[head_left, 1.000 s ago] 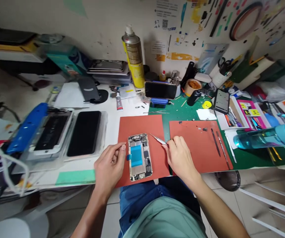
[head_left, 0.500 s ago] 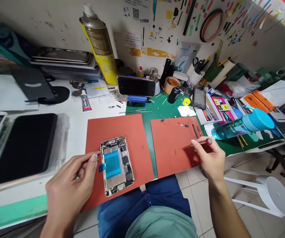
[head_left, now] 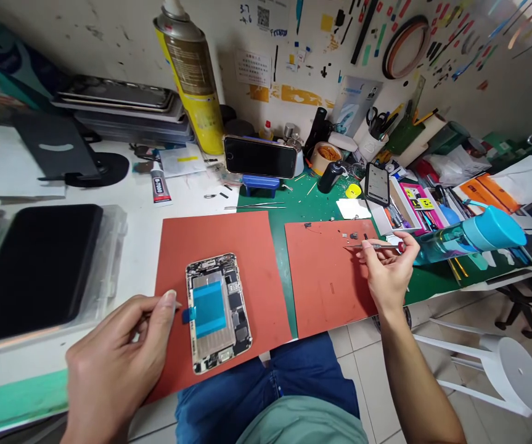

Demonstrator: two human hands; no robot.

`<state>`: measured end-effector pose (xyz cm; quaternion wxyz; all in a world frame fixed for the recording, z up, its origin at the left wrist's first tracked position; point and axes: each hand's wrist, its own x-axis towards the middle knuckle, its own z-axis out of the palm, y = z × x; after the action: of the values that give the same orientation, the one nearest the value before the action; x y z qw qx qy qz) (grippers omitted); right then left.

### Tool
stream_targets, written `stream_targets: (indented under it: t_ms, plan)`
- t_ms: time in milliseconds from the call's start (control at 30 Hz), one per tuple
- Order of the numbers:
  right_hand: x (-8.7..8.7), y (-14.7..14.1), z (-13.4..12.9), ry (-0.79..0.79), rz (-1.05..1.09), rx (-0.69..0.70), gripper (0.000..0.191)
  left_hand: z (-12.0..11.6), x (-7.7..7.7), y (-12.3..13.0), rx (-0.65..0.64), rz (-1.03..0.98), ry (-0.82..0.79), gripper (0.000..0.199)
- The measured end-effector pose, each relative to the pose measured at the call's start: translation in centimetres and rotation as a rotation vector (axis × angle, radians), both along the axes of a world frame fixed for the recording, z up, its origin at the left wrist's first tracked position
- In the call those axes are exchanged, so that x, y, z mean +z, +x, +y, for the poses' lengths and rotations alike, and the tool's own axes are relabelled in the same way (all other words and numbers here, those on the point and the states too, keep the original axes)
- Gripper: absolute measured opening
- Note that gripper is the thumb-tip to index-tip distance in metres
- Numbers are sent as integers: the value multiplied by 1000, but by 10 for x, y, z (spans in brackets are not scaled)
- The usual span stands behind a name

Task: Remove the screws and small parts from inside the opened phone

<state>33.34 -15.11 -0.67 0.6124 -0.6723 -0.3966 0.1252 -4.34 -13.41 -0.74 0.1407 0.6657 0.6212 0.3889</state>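
One opened phone (head_left: 217, 311) — blue-taped, backless — left hand (head_left: 118, 364) pinching its blue tab, right hand (head_left: 388, 271) pinching a screwdriver (head_left: 376, 246).

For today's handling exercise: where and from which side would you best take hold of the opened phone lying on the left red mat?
Probably by its two long metal edges, coming from above and the near end. The opened phone lies flat with bare circuitry and a blue battery film facing up, so pinching the face is unwise. The left hand already holds a blue tab at its left edge.

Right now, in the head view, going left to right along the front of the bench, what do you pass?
Black screen in clear tray → left hand → opened phone → right hand, gripping a screwdriver → blue bottle.
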Motion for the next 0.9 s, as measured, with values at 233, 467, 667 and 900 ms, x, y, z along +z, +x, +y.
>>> stream_targets:
  t_ms: [233, 467, 667, 900]
  plan:
    - [15, -4, 3, 80, 59, 67, 61, -3, -7, -5, -49, -51, 31, 18]
    - [66, -83, 38, 128, 183, 531, 51, -8, -1, -1, -263, -171, 60, 10]
    - [36, -150, 61, -25, 399, 906, 46, -9, -9, 0, -286, -284, 27, 13]
    - [7, -157, 47, -124, 487, 956, 42, -7, -8, 1, -268, -237, 58, 13]
